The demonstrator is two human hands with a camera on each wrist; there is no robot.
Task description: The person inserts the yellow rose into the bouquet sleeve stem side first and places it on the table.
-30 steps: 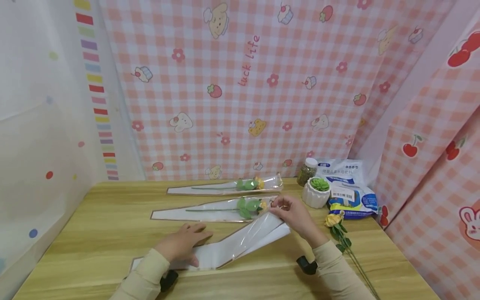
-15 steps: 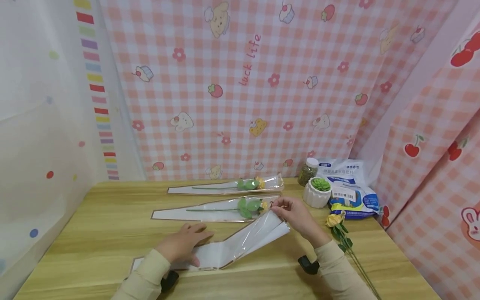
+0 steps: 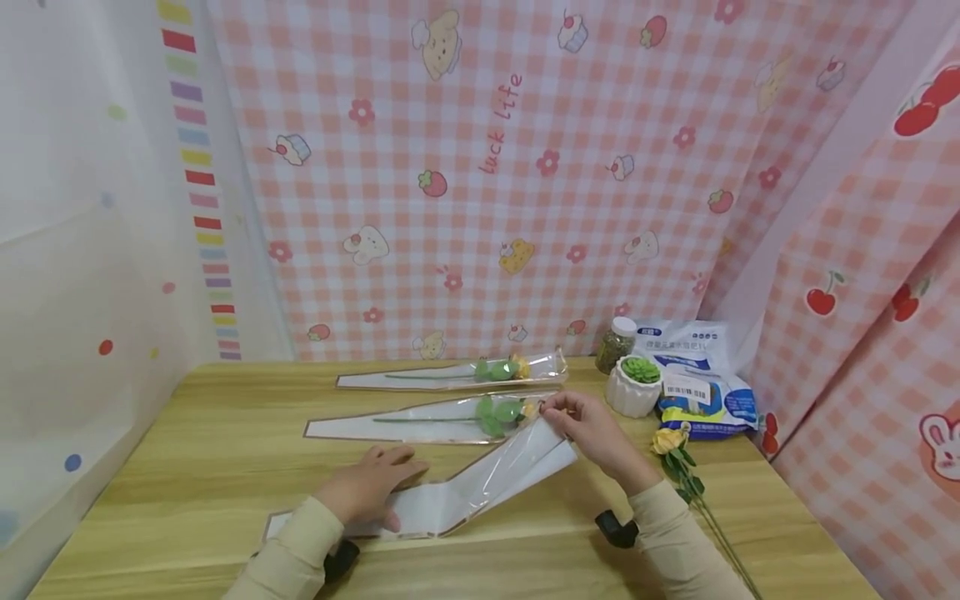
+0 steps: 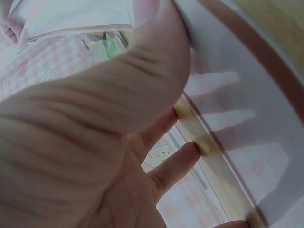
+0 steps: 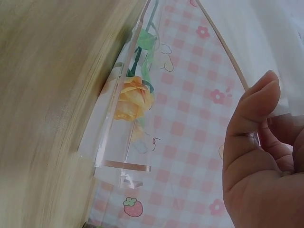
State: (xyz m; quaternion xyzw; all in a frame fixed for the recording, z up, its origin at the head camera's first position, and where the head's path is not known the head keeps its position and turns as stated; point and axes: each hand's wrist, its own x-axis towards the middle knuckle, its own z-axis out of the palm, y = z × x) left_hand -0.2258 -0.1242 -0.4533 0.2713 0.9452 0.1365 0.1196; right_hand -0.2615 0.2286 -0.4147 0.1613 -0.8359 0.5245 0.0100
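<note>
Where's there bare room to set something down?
The light wooden table is bare left of the brown-edged white flower sleeves and right of the long-stemmed yellow rose. Its back right is crowded: white ribbed pot, blue-and-white plastic bags.

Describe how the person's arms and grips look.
The left sleeve and right sleeve are plain, pale beige and wrist-length. A left black piece and right black piece show beside the wrists. The left grip and right grip wear no gloves.
</note>
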